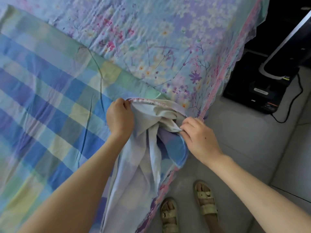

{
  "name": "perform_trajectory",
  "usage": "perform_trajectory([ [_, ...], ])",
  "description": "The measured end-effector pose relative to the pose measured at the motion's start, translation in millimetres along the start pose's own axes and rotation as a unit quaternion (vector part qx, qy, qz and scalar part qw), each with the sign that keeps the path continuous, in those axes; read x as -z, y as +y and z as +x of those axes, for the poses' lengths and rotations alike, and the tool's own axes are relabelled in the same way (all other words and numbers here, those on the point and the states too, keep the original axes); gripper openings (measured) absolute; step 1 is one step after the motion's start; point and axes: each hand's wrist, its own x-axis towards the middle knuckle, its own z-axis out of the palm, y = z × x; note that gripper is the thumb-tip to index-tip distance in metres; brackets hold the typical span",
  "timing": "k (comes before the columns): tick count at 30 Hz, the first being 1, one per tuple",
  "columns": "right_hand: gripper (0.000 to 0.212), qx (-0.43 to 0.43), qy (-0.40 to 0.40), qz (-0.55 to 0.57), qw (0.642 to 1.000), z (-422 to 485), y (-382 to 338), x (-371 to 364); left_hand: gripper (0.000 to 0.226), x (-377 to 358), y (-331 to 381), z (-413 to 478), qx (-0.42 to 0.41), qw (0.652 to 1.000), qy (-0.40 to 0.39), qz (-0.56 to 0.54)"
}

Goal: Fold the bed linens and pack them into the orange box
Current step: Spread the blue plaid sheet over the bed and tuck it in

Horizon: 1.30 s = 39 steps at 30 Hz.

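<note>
Checked sheet (pixel 50 98): spread flat, its near corner bunched and lifted at the edge.
Left hand (pixel 120 117): fingers curled together, pinching the stitched hem (pixel 143 101), seemingly to keep that edge taut.
Right hand (pixel 200 137): fingertips clamped on a loose fold (pixel 173 126), likely to draw the corner out square.
Floral sheet (pixel 168 39): underneath, overhanging toward the floor (pixel 244 140).
Orange box: not in view.
</note>
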Motion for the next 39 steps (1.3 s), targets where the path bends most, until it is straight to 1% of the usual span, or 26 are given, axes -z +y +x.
perform_trajectory([
  [1, 0.014, 0.000, -0.015, 0.027, 1.000, -10, 7, 6, 0.037, 3, 0, 2, -0.004, 1.000, 0.004, 0.011],
  [3, 0.021, -0.084, -0.030, 0.077, 0.993, -17, 23, 15, 0.028, 8, -2, 4, -0.016, 0.998, 0.013, 0.053],
  [4, 0.020, -0.133, -0.029, 0.090, 0.987, -16, 31, 17, 0.021, 9, -1, 3, -0.039, 0.996, 0.029, 0.077],
  [5, 0.019, -0.172, -0.021, 0.095, 0.980, -13, 37, 18, 0.010, 9, 0, -1, -0.079, 0.991, 0.051, 0.098],
  [6, 0.019, -0.193, -0.008, 0.094, 0.977, -8, 38, 17, 0.007, 9, 3, -9, -0.135, 0.981, 0.073, 0.115],
  [7, 0.019, -0.186, 0.009, 0.084, 0.979, -3, 35, 18, 0.017, 8, 8, -22, -0.194, 0.970, 0.072, 0.131],
  [8, 0.020, -0.156, 0.024, 0.069, 0.985, 2, 28, 18, 0.021, 4, 11, -39, -0.266, 0.954, 0.051, 0.131],
  [10, 0.021, -0.062, 0.021, 0.024, 0.998, 7, 13, 15, 0.019, -9, 14, -75, -0.380, 0.918, -0.037, 0.108],
  [11, 0.018, -0.016, 0.007, -0.016, 1.000, 7, 6, 11, 0.019, -14, 14, -89, -0.399, 0.907, -0.078, 0.110],
  [13, 0.016, 0.033, -0.022, -0.109, 0.993, 8, -2, -1, 0.031, -25, 12, -102, -0.360, 0.910, -0.133, 0.157],
  [14, 0.020, 0.034, -0.033, -0.150, 0.988, 10, -5, -8, 0.038, -27, 11, -101, -0.334, 0.913, -0.144, 0.187],
  [16, 0.028, 0.004, -0.050, -0.223, 0.974, 18, -8, -18, 0.043, -25, 6, -92, -0.287, 0.923, -0.136, 0.218],
  [18, 0.031, -0.024, -0.061, -0.269, 0.961, 25, -9, -27, 0.045, -18, 1, -85, -0.283, 0.921, -0.143, 0.226],
  [21, 0.033, -0.030, -0.082, -0.305, 0.948, 29, -7, -28, 0.045, -6, -9, -81, -0.310, 0.909, -0.158, 0.231],
  [23, 0.032, -0.056, -0.076, -0.284, 0.954, 27, 0, -21, 0.036, 6, -8, -86, -0.330, 0.915, -0.154, 0.176],
  [25, 0.025, -0.123, -0.051, -0.204, 0.970, 23, 7, -8, 0.010, 21, 0, -100, -0.347, 0.925, -0.138, 0.076],
  [26, 0.019, -0.160, -0.033, -0.153, 0.975, 21, 11, 0, 0.004, 29, 6, -109, -0.357, 0.924, -0.130, 0.041],
  [27, 0.013, -0.198, -0.003, -0.104, 0.975, 17, 16, 6, 0.012, 37, 13, -116, -0.367, 0.921, -0.130, 0.022],
  [28, 0.011, -0.229, 0.014, -0.054, 0.972, 12, 21, 10, 0.014, 42, 18, -121, -0.374, 0.917, -0.139, 0.016],
  [29, 0.014, -0.236, 0.020, -0.013, 0.971, 5, 21, 15, 0.013, 46, 23, -122, -0.374, 0.916, -0.142, 0.019],
  [31, 0.033, -0.179, 0.028, 0.013, 0.983, -6, 9, 24, 0.011, 48, 30, -117, -0.371, 0.918, -0.139, 0.031],
  [33, 0.055, -0.121, 0.019, -0.007, 0.992, -9, -3, 23, 0.011, 45, 36, -111, -0.382, 0.914, -0.128, 0.049],
  [34, 0.054, -0.121, 0.016, -0.012, 0.992, -7, -5, 19, 0.011, 45, 41, -108, -0.397, 0.908, -0.127, 0.050],
  [35, 0.044, -0.135, 0.017, -0.008, 0.991, -1, -6, 17, 0.010, 46, 44, -109, -0.411, 0.900, -0.136, 0.049],
  [37, 0.018, -0.175, 0.051, 0.006, 0.983, 10, 1, 18, 0.005, 50, 50, -114, -0.421, 0.879, -0.204, 0.091],
  [39, 0.016, -0.206, 0.106, 0.021, 0.972, 15, 15, 29, 0.004, 49, 46, -118, -0.389, 0.859, -0.304, 0.136],
])
